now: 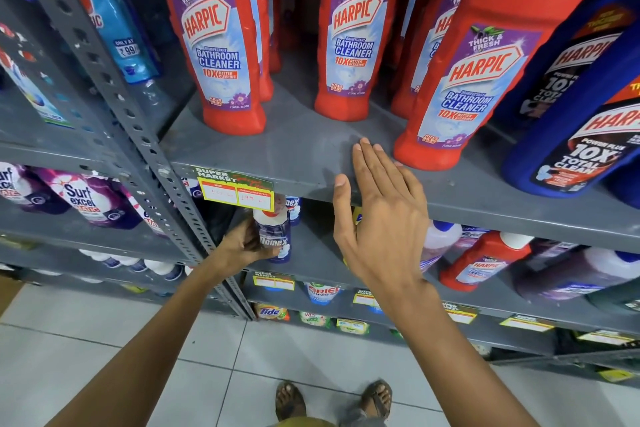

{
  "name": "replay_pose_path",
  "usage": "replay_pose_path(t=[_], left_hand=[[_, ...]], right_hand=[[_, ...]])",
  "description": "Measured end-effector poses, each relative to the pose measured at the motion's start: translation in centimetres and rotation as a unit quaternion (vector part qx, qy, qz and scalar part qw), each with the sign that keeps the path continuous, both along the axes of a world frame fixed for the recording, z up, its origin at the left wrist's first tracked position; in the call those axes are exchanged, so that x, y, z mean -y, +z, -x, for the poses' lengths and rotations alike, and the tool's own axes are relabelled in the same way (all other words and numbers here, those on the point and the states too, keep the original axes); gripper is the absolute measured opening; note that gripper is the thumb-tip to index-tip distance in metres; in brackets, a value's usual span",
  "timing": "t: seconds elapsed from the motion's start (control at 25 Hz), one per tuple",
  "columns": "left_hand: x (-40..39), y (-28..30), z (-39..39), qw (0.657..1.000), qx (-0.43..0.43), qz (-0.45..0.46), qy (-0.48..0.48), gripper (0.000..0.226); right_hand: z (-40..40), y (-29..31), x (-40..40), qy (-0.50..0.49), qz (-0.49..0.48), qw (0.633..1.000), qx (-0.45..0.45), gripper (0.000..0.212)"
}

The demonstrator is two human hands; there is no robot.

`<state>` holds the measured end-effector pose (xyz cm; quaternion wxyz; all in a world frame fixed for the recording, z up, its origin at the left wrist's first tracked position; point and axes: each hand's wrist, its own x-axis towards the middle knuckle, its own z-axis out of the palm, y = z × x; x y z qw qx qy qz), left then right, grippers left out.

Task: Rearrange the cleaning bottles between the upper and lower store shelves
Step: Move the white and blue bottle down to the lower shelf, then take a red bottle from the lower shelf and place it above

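The left hand (242, 246) has its grip closed around a Domex bottle (275, 236) standing on the lower shelf (311, 253), under the price tag (237, 191). To its right, the right hand (377, 215) hovers open, fingers spread, over the upper shelf (294, 152) edge, just beside a red Harpic bathroom cleaner bottle (485, 80).

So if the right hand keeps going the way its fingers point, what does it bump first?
Probably nothing on the bare shelf. The right hand aims up between two red bottles. Depth is unclear.
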<state>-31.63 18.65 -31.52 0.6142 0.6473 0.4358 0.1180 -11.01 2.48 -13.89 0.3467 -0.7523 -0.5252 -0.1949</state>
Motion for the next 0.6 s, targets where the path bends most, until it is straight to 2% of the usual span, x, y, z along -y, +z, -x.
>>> replay_pose_path(t=[0.12, 0.24, 0.28, 0.36, 0.44, 0.48, 0.6], left_hand=[[2.0, -1.3, 0.5, 0.996, -0.006, -0.007, 0.091, 0.08], [6.8, -3.6, 1.2, 0.961, -0.022, 0.006, 0.275, 0.064], [9.0, -4.6, 1.0, 0.952, -0.045, 0.005, 0.302, 0.065], [13.3, -6.9, 0.0, 0.96, -0.063, 0.035, 0.271, 0.067], [17.9, -7.4, -3.1, 0.978, -0.039, 0.063, 0.197, 0.044], [19.9, -7.2, -5.2, 0.985, -0.031, 0.046, 0.166, 0.035], [23.8, -5.3, -12.2, 0.995, -0.009, 0.004, 0.099, 0.027]], right_hand=[[-0.1, -0.3, 0.4, 0.043, -0.024, 0.999, -0.015, 0.046], [-0.5, -1.0, 2.7, 0.121, -0.055, 0.989, -0.061, 0.047], [-0.8, -1.5, 4.1, 0.14, -0.068, 0.985, -0.077, 0.046], [-1.6, -3.1, 7.2, 0.167, -0.088, 0.978, -0.089, 0.046], [-3.3, -5.4, 10.3, 0.173, -0.091, 0.977, -0.089, 0.049], [-4.6, -6.7, 12.0, 0.163, -0.088, 0.979, -0.089, 0.049], [-9.2, -10.7, 16.5, 0.108, -0.074, 0.984, -0.124, 0.046]])
